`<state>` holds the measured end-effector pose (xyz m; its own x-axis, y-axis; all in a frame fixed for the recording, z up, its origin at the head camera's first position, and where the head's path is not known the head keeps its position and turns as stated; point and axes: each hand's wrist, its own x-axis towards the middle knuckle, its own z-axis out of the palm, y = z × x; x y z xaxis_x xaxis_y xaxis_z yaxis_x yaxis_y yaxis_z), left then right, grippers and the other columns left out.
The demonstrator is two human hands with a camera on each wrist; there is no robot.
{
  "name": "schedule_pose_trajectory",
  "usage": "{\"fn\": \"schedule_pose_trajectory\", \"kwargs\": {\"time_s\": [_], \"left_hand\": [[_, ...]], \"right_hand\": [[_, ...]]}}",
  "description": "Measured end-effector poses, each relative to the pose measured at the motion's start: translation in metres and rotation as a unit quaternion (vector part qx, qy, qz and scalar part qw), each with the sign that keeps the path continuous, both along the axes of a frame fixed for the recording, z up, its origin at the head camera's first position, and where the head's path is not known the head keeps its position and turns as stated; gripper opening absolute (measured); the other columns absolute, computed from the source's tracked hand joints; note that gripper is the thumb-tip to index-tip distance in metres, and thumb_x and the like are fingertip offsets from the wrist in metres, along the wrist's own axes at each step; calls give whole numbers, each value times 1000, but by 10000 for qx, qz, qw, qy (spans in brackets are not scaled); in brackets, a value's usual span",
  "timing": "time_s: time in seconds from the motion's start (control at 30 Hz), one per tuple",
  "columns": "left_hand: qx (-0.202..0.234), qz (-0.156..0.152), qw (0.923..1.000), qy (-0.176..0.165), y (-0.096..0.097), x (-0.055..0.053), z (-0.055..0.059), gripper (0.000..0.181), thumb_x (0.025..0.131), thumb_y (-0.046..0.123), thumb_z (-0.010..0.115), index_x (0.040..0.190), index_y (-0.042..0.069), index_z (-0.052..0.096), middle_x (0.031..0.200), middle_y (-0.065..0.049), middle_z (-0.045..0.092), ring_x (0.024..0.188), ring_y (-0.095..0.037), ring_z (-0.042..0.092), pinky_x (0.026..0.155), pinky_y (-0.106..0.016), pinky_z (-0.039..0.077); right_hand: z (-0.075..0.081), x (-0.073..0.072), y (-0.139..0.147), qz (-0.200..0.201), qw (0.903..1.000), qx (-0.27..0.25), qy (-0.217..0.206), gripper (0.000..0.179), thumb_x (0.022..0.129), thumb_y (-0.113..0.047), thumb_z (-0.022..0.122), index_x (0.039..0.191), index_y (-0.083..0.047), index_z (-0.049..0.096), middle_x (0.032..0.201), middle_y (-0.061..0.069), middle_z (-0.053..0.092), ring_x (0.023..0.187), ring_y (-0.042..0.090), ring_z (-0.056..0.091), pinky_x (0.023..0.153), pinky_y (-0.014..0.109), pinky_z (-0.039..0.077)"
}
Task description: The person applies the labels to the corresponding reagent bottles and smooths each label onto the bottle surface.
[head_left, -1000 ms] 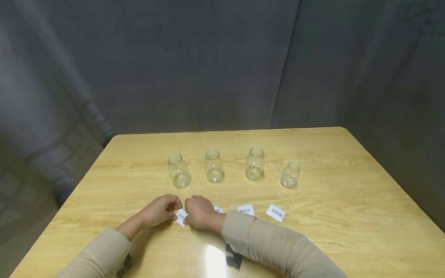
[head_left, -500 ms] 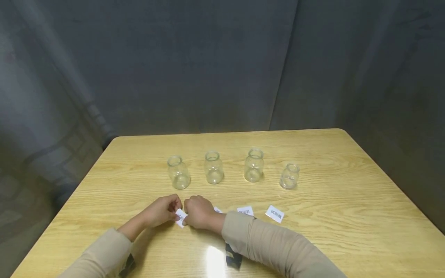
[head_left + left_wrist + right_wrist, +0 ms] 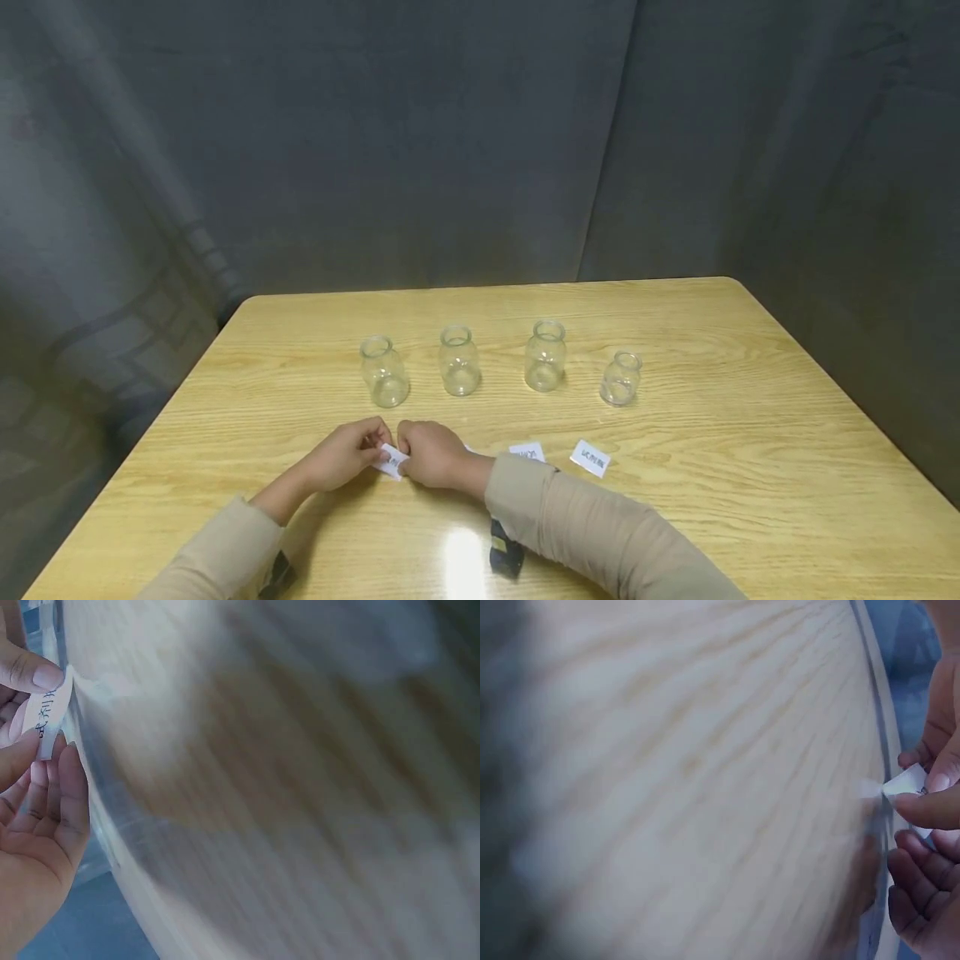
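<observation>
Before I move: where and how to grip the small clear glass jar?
I'd pinch the small clear glass jar at its neck, just under the rim, coming from the right: it stands upright, the flared rim likely gives fingers a ledge, and the nearest taller clear glass jar stands on its left.

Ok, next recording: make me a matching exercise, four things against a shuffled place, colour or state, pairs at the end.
1. Smallest jar
2. Leftmost white slip
3. Sleeves
4. Backdrop

A. Beige
B. Pinched by left hand and right hand
C. Dark grey
D. Standing right of three larger jars

Pairs: 1-D, 2-B, 3-A, 4-C
</observation>
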<state>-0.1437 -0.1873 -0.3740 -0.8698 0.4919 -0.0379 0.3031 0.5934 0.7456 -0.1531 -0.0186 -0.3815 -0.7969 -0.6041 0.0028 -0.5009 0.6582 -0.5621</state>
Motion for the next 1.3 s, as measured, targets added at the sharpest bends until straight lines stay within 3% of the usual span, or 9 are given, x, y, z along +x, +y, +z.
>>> {"fn": "schedule_pose_trajectory", "kwargs": {"time_s": [0.23,0.43,0.63,0.83,1.17,1.3], "left_hand": [[377,211,9991,-9,6,-6,10,5,82,5,55,81,5,50,77,-4,54,69,-16,51,57,-27,46],[750,282,9966,-172,10,-8,22,4,84,6,54,84,3,50,76,-6,52,70,-18,50,60,-33,47],[1120,503,9918,-359,14,-8,27,6,85,4,52,88,-1,50,75,-8,50,70,-21,49,64,-37,47],[1318,686,9882,-375,18,-7,31,9,85,6,52,90,-1,52,79,-9,55,75,-22,53,70,-40,47],[1760,875,9798,-371,34,-8,31,10,83,4,54,90,-3,53,84,-10,55,75,-21,56,70,-31,49],[1868,882,9776,-397,39,-7,31,11,83,4,53,91,-4,53,86,-11,55,76,-21,56,71,-32,49]], "right_hand": [[5,-7,12,-235,9948,-886,-445,20,73,-3,64,73,-10,45,62,-5,46,52,5,39,46,15,35],[11,-13,21,-326,9793,-1733,-989,15,77,1,60,77,-7,48,67,-1,49,54,6,45,47,16,40],[19,-14,27,-343,9670,-2257,-1135,10,78,3,58,81,-3,50,72,2,51,63,10,49,54,18,44],[25,-13,34,-502,9576,-2507,-1327,9,79,3,56,84,-3,51,73,3,51,62,11,50,53,19,43],[31,-11,47,-586,9632,-2404,-1051,5,83,-5,54,87,-6,53,75,3,52,64,12,48,54,21,43],[33,-12,50,-574,9564,-2593,-1219,6,83,-2,53,88,-4,51,76,6,54,65,17,53,57,27,47]]}}
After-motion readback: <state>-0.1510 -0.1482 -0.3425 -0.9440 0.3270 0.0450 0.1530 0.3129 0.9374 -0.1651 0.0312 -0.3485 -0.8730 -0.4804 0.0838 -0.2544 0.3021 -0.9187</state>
